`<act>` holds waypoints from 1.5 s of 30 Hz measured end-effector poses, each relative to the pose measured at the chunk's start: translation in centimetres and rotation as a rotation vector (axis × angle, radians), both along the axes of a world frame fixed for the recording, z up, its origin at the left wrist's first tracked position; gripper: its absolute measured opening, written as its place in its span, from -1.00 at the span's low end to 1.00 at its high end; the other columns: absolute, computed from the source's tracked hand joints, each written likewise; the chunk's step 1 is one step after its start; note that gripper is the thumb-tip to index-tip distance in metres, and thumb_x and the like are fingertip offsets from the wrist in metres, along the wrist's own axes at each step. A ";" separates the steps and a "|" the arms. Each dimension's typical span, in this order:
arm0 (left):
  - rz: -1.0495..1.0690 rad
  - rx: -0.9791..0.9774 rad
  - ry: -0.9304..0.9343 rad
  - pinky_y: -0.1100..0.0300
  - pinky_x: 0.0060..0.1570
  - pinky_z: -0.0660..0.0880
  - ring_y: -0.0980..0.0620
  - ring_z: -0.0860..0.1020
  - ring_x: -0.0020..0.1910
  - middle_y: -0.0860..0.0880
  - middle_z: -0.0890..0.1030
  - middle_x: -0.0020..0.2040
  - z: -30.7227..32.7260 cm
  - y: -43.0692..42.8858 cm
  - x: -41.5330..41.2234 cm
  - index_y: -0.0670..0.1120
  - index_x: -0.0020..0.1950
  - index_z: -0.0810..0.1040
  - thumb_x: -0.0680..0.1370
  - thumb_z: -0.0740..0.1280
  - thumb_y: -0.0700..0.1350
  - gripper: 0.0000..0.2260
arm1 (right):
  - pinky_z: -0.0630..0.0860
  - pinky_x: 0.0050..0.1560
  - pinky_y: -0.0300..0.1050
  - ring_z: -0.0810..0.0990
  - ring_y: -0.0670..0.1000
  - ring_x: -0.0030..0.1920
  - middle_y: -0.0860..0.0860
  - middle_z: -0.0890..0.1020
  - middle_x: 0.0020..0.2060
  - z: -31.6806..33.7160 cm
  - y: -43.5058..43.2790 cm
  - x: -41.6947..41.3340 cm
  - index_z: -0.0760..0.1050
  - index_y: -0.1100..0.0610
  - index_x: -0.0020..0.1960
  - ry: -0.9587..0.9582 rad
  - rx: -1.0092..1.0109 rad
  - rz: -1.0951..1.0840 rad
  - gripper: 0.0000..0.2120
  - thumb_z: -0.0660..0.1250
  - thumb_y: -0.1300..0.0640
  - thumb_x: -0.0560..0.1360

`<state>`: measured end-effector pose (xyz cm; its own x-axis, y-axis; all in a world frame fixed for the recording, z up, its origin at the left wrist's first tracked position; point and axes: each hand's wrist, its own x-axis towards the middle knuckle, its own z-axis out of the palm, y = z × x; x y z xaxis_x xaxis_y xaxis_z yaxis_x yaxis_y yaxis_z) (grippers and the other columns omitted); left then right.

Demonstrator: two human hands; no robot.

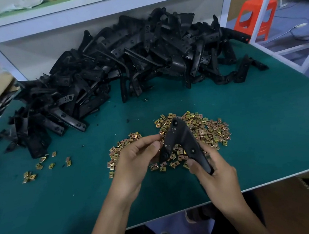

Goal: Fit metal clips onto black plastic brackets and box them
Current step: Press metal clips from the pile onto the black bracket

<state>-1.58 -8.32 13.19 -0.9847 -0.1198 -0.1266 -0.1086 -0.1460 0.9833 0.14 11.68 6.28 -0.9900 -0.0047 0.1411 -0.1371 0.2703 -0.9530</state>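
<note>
The held bracket (179, 137) is matt black plastic, while some in the heap of brackets (125, 62) show a slight gloss. The clips (208, 130) are shiny yellowish metal on a matt green table mat (265, 124)

A pile of brackets (125, 62) fills the upper middle of the table (264, 120), beneath a shelf (100, 6). Below it, at centre, lies a heap of clips (210, 130). Over the heap, the left hand (133, 163) and right hand (217, 177) hold one bracket (178, 135). A scatter of clips (39, 166) lies at lower left, and a stool (255, 16) stands at upper right.
</note>
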 end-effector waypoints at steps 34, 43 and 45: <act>0.203 -0.914 0.033 0.24 -0.42 0.35 0.17 0.44 -0.51 0.15 0.64 -0.21 -2.1 -5.5 -2.6 0.16 0.01 0.65 0.63 0.34 -0.06 -0.87 | 0.49 -0.17 -0.42 0.64 -0.31 -0.08 -0.34 0.68 -0.08 0.1 -0.1 -0.2 0.38 -0.55 0.22 0.049 0.092 -0.060 -0.63 0.36 -0.27 0.47; -0.137 -1.334 0.025 0.11 0.23 0.41 -0.02 0.37 0.24 -0.01 0.54 0.14 -2.8 -3.6 -4.9 0.11 0.36 0.58 0.64 0.30 0.08 -0.71 | 0.56 -0.14 -0.31 0.67 -0.26 -0.09 -0.34 0.68 -0.08 0.3 -0.3 -0.1 0.35 -0.60 0.18 0.023 0.056 -0.043 -0.62 0.38 -0.25 0.47; -0.109 -1.311 0.059 0.11 0.20 0.42 -0.04 0.39 0.22 -0.01 0.55 0.14 -2.8 -3.5 -5.0 0.09 0.34 0.59 0.64 0.30 0.05 -0.72 | 0.57 -0.11 -0.33 0.66 -0.27 -0.06 -0.35 0.68 -0.06 0.3 -0.2 -0.1 0.34 -0.60 0.19 0.017 0.051 -0.042 -0.62 0.38 -0.25 0.48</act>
